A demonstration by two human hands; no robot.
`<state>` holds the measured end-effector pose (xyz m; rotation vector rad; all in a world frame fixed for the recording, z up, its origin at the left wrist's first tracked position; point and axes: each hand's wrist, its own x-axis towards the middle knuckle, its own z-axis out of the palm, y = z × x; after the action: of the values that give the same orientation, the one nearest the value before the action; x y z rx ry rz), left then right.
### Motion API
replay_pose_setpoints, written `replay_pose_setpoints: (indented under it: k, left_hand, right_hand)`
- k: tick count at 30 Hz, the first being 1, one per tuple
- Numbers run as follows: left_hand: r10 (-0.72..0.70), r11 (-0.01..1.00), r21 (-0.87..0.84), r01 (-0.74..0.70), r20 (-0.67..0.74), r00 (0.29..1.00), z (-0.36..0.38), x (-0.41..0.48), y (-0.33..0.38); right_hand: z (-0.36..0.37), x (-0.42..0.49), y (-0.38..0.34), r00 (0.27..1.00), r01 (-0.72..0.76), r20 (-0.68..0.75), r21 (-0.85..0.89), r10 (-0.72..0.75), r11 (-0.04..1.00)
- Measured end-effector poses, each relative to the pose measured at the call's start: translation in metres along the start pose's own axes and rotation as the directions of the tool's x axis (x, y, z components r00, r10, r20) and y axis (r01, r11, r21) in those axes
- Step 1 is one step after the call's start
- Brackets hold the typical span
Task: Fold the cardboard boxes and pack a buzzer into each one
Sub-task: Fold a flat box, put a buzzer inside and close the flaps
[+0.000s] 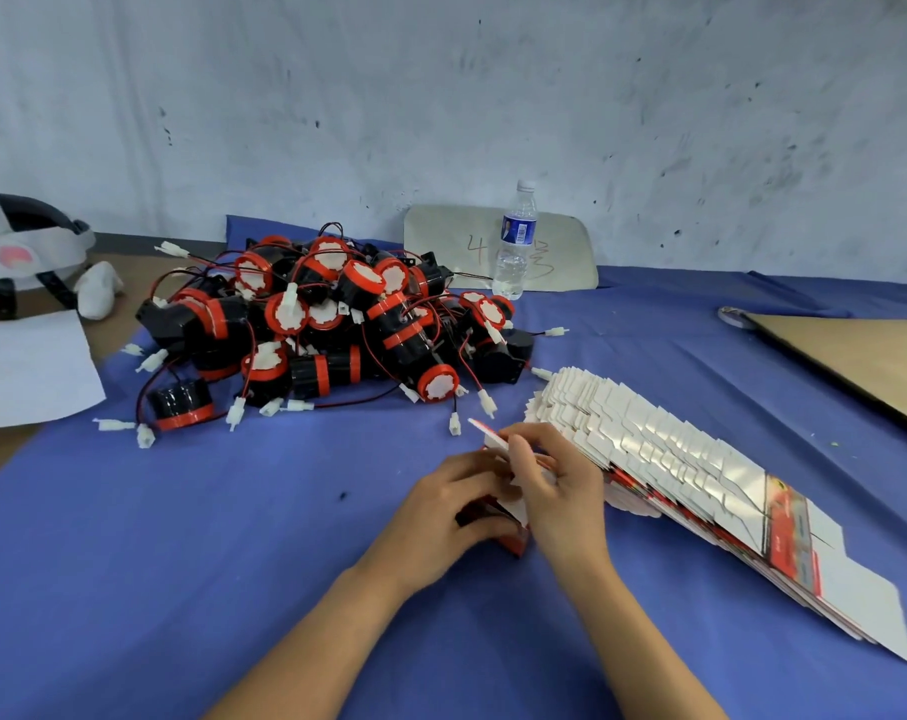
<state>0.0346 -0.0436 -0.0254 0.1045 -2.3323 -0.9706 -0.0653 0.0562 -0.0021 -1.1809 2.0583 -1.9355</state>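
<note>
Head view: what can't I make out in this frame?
In the head view:
the box: mostly covered by the left hand and right hand; fold stage unclear.
the water bottle: label too small to read.
the board: cut by the right edge.
the headgear: cut by the left edge.

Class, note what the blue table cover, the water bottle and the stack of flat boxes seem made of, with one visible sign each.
Blue table cover: probably thin fabric, matt, with soft creases. Water bottle: clear glossy plastic, see-through, ribbed. Stack of flat boxes: thin card, white faces with a sheen, crisp cut edges.
</note>
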Motion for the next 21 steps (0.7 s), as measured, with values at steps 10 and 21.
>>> replay_pose_setpoints:
  k: [10, 21]
  left_hand:
    - [-0.203, 0.974, -0.16, 0.16, -0.304, 0.931, 0.0, -0.003, 0.003]
    - [-0.468, 0.808, -0.436, 0.396, -0.067, 0.881, -0.019, -0.001, -0.002]
  right_hand:
    - [-0.017, -0.012, 0.01, 0.971, 0.179, 0.198, -0.253, -0.131, 0.951]
    - [-0.016, -0.018, 0.015, 0.968, 0.196, 0.221, -0.364, -0.12, 0.911]
